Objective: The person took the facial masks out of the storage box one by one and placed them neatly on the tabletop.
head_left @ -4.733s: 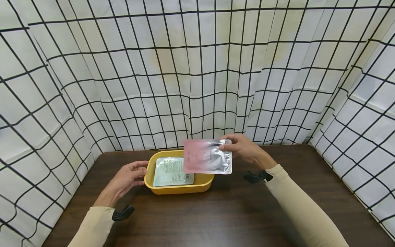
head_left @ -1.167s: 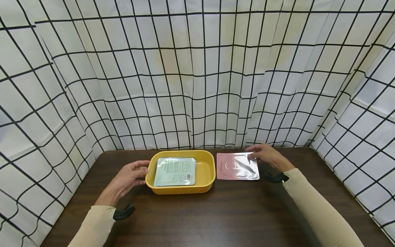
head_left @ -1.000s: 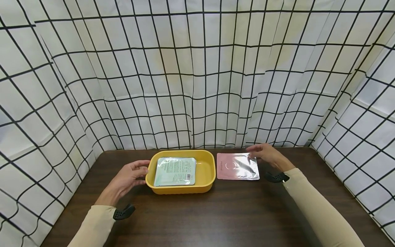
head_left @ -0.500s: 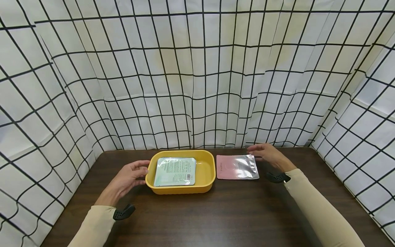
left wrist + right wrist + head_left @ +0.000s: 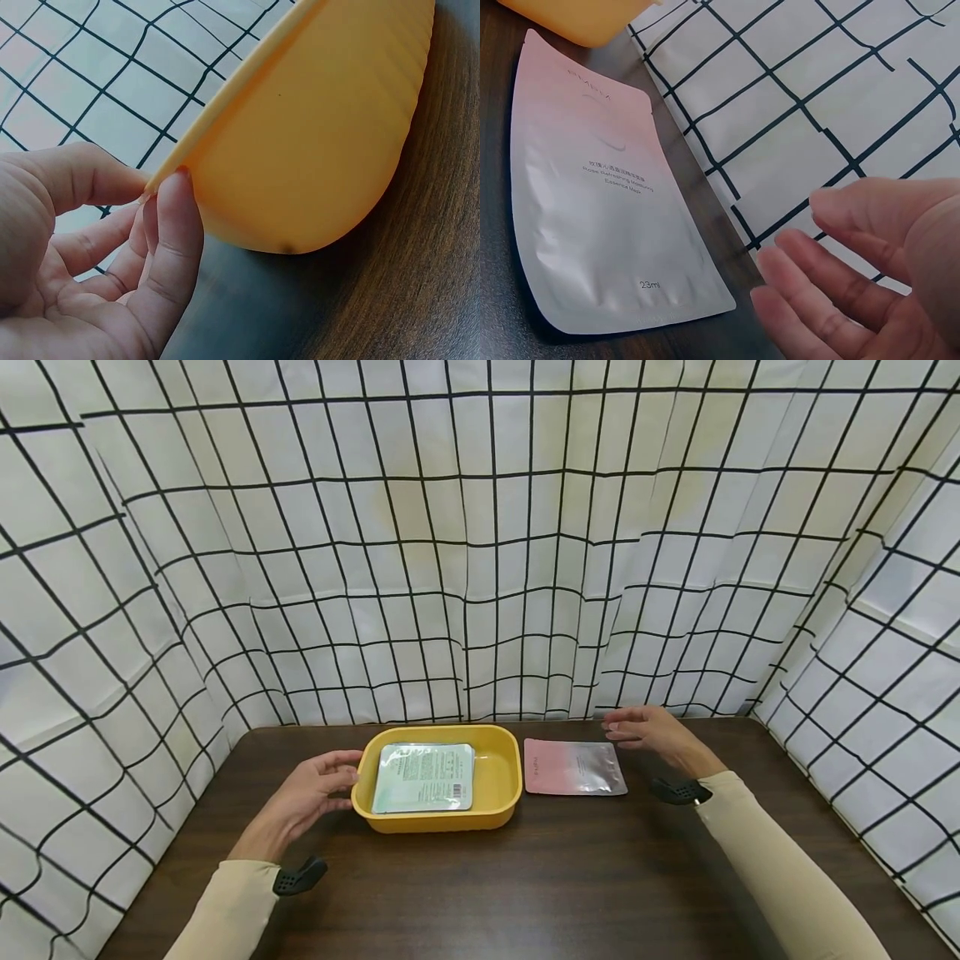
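Observation:
My left hand [image 5: 311, 793] pinches the rim of a yellow plastic basin [image 5: 491, 820] at its left end; in the left wrist view the thumb and a finger [image 5: 176, 232] meet at the rim. Inside the basin lies a pale green sheet mask packet [image 5: 423, 777], printed side up. To the basin's right, a pink and silver sheet mask packet [image 5: 573, 768] lies flat on the table. Just off that packet's upper right corner is my right hand [image 5: 652, 733], its fingers loosely bent and holding nothing. The right wrist view shows a gap between the fingertips and the packet [image 5: 615, 202].
A dark brown wooden table [image 5: 480, 893] carries everything. White cloth with a black grid [image 5: 480, 568] hangs along the back and both sides, close behind the basin and the pink packet. Each wrist wears a black device [image 5: 300, 877].
Since the earliest frame, my right hand has brought the pink packet from above the basin to the table on the right and let go, then drawn slightly away. My left hand stays at the rim.

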`<state>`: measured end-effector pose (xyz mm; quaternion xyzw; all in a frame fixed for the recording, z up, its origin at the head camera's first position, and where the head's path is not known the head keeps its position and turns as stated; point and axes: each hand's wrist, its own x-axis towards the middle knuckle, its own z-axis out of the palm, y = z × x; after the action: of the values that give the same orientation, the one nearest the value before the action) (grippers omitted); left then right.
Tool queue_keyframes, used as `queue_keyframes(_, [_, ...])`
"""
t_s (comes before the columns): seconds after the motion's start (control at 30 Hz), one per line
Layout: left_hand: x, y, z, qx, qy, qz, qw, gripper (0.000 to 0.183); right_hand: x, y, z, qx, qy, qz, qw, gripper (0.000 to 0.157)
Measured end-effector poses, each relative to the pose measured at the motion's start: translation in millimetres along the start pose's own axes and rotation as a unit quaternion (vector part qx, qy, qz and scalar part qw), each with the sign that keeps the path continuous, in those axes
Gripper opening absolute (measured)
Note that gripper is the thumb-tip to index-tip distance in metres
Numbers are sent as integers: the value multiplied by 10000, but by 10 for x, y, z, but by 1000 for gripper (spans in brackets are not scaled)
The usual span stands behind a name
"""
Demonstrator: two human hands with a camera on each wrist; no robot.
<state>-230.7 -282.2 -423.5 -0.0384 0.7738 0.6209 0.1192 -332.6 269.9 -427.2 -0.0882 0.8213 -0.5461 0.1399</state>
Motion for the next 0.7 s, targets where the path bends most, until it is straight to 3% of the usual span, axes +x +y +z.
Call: queue_keyframes(0.7, [1, 8, 8, 76, -14, -10, 10000, 62, -17, -147, 45, 266, -658, -332, 9969, 57])
